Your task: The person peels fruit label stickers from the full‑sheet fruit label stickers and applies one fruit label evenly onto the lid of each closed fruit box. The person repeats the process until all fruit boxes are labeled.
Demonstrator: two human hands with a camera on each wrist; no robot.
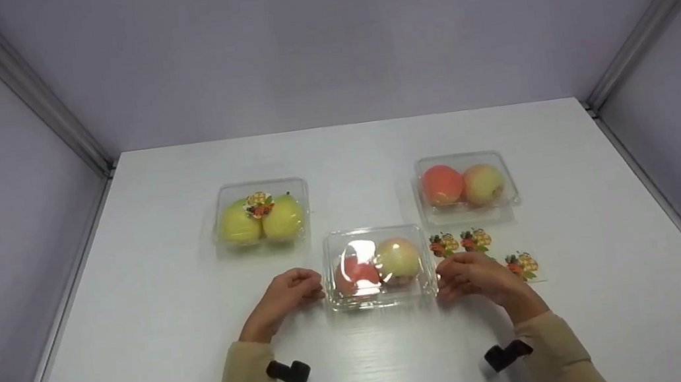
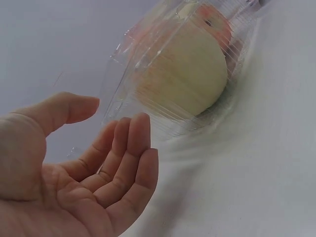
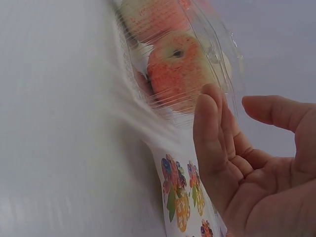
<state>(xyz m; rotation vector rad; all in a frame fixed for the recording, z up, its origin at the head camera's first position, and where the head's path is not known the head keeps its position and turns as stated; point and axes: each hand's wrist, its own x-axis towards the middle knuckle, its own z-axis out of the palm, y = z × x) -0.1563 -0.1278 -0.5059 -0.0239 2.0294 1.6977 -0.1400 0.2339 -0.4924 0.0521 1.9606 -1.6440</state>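
Note:
A clear plastic clamshell box with a red fruit and a pale yellow-pink fruit inside stands shut on the white table, between my hands. My left hand is at the box's left side. In the left wrist view this hand has relaxed fingers just short of the box and holds nothing. My right hand is at the box's right side. Seen from the right wrist, this hand has straight fingers whose tips reach the rim of the box.
A shut box with two yellow fruits and a sticker on its lid stands at the back left. Another box of reddish fruits stands at the back right. A sticker sheet lies under my right hand. Walls enclose three sides.

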